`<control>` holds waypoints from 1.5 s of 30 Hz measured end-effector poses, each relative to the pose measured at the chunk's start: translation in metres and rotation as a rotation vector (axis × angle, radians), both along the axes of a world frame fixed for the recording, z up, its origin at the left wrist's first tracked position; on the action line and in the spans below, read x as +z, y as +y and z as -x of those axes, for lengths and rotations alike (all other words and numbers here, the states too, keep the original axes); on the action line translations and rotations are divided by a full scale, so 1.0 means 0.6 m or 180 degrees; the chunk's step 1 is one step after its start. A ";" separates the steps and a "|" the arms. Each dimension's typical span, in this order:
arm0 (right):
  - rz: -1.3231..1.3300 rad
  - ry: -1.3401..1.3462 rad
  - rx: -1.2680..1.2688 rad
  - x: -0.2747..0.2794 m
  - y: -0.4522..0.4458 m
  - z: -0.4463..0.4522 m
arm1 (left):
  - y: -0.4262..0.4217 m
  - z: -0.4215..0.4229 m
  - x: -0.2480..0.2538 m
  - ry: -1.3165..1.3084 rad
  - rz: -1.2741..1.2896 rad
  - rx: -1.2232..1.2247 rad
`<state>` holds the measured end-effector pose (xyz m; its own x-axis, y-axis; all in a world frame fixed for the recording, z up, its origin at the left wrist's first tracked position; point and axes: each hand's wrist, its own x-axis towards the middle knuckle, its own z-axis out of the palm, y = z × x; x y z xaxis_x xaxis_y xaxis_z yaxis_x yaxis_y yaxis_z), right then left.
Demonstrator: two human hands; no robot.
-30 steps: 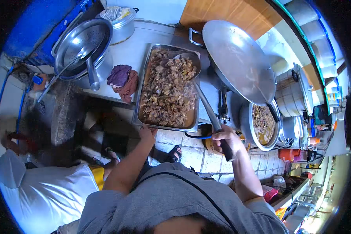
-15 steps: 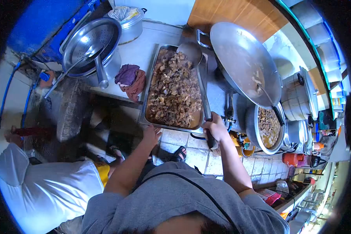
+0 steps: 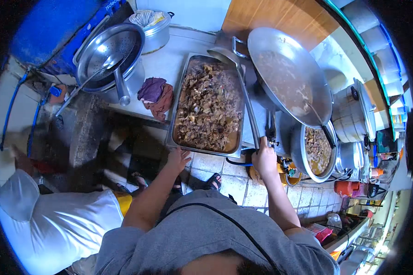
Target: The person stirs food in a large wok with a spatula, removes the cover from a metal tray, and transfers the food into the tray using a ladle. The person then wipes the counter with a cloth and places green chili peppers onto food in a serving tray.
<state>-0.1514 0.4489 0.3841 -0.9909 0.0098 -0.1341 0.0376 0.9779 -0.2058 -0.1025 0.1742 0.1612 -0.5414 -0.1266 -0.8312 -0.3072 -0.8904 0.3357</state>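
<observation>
A rectangular metal tray (image 3: 173, 120) on the counter is filled with chopped, brown cooked meat (image 3: 209, 103) in sauce. At its near left corner, my left hand (image 3: 176, 161) grips the rim, with its fingers partly below the edge. My right hand (image 3: 265, 160) is closed around the long handle of a ladle (image 3: 248, 98). The ladle's bowl is over the tray's far right corner, tilted, and its contents cannot be made out. Right of the tray stands a large wok (image 3: 280, 68) with brownish liquid and a utensil in it.
A metal pot (image 3: 298, 149) of similar food stands at the right, near a lidded pot (image 3: 348, 107). Crumpled cloths (image 3: 158, 98) lie left of the tray. Farther left is a colander (image 3: 119, 41) in a basin. A person in a white shirt (image 3: 64, 224) is close on my left.
The ladle has moved right and away, from over the meat to the tray's far right corner. My right hand has shifted right with it. My left hand stays at the rim.
</observation>
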 end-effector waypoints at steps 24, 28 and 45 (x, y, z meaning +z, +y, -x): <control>0.2176 0.0266 -0.0686 0.136 0.264 0.167 | -0.034 0.027 -0.108 -0.0091 -0.0356 -0.0193; 0.3036 -0.0332 -0.0599 0.139 0.258 0.206 | -0.002 0.022 -0.010 -0.0233 0.0094 -0.0123; 0.6469 -0.3352 -0.0687 0.114 0.226 0.218 | -0.013 0.023 -0.040 -0.0467 0.0091 -0.0038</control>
